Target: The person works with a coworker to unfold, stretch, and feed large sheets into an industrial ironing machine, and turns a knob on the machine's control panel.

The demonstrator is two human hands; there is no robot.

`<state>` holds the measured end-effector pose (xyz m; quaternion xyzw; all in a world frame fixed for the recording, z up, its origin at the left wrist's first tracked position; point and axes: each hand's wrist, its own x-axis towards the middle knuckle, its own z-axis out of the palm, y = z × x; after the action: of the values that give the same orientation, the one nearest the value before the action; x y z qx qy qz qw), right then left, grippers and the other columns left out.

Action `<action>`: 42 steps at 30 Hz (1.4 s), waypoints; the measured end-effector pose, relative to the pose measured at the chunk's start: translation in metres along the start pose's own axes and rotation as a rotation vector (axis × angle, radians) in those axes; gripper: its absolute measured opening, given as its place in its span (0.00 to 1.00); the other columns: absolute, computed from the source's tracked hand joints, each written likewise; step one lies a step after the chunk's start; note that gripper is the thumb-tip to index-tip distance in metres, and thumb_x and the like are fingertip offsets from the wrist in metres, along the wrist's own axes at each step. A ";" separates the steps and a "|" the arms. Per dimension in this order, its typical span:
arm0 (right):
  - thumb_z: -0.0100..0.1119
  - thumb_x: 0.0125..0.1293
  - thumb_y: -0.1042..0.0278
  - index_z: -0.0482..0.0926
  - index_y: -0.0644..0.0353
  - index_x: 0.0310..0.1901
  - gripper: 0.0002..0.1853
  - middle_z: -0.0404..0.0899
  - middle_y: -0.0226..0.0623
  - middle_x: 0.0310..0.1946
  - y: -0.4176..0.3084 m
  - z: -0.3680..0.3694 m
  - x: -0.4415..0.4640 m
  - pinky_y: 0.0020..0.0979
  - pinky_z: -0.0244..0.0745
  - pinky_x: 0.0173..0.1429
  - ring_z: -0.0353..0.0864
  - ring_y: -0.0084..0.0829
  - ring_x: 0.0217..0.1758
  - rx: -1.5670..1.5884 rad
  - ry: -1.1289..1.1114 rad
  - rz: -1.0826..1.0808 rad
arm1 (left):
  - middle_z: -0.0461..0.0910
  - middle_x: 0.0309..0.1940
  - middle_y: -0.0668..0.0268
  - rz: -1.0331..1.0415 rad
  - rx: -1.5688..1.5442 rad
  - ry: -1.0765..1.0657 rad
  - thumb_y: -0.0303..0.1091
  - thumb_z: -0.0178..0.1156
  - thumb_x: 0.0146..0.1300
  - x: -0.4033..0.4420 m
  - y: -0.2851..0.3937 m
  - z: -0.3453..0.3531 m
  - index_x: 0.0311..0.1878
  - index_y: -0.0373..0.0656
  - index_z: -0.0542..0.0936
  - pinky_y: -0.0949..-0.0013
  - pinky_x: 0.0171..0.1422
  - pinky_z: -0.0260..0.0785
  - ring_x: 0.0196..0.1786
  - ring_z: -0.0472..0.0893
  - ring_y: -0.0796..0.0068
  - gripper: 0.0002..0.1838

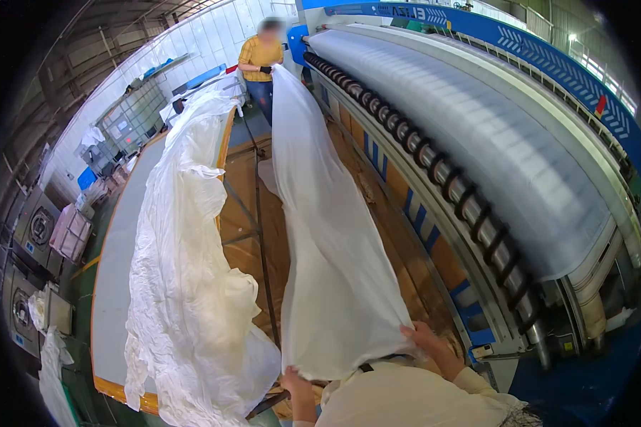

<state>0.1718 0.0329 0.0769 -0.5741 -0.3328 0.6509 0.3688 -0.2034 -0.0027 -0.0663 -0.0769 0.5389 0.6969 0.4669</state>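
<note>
A long white sheet (335, 242) stretches away from me toward a co-worker in a yellow top (261, 57). My left hand (297, 384) grips its near left corner, fingers closed on the fabric. At the near right edge my right hand (427, 340) pinches the same sheet. The far end is gathered in the co-worker's dark-gloved hand (266, 70). Between us the cloth hangs in soft folds above a brown floor covering (263, 267). To its left, a crumpled heap of white linen (192, 263) lies along a table and drapes over its right side.
On the right runs a large ironing machine with a coil-wrapped roller (434, 167) and white fabric (491, 164) on its bed. The grey table (124, 285) has an orange edge. Washing machines (39, 226) and a pink cart (70, 231) stand at far left.
</note>
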 end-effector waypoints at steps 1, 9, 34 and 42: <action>0.57 0.59 0.53 0.74 0.67 0.49 0.25 0.78 0.36 0.39 -0.009 0.005 0.004 0.28 0.68 0.46 0.74 0.25 0.42 -0.001 0.005 -0.005 | 0.76 0.35 0.61 -0.054 0.008 -0.070 0.30 0.53 0.53 0.016 -0.019 -0.010 0.40 0.40 0.72 0.63 0.38 0.71 0.39 0.76 0.65 0.10; 0.57 0.60 0.67 0.70 0.59 0.47 0.15 0.71 0.21 0.31 -0.103 0.107 0.008 0.19 0.66 0.35 0.69 0.13 0.32 0.191 -0.491 -0.274 | 0.76 0.33 0.64 -0.106 0.299 -0.525 0.30 0.51 0.57 0.021 -0.078 0.013 0.38 0.43 0.73 0.72 0.39 0.70 0.36 0.77 0.69 0.06; 0.67 0.44 0.47 0.78 0.63 0.37 0.27 0.78 0.41 0.30 -0.046 -0.175 -0.006 0.33 0.72 0.34 0.78 0.32 0.32 -1.039 0.177 -0.074 | 0.77 0.31 0.59 0.616 1.074 -0.709 0.28 0.61 0.47 0.020 -0.057 0.064 0.42 0.43 0.72 0.58 0.36 0.71 0.34 0.78 0.59 0.16; 0.70 0.40 0.47 0.73 0.63 0.22 0.24 0.73 0.40 0.17 0.085 -0.121 -0.025 0.37 0.68 0.29 0.73 0.34 0.22 -0.655 0.523 -0.001 | 0.76 0.37 0.57 0.854 1.837 -0.644 0.32 0.65 0.43 -0.024 -0.012 0.056 0.48 0.45 0.69 0.56 0.38 0.71 0.38 0.77 0.52 0.25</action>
<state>0.2858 -0.0307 0.0026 -0.8068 -0.4177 0.3428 0.2390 -0.1595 0.0293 -0.0374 0.6888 0.6917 0.1164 0.1832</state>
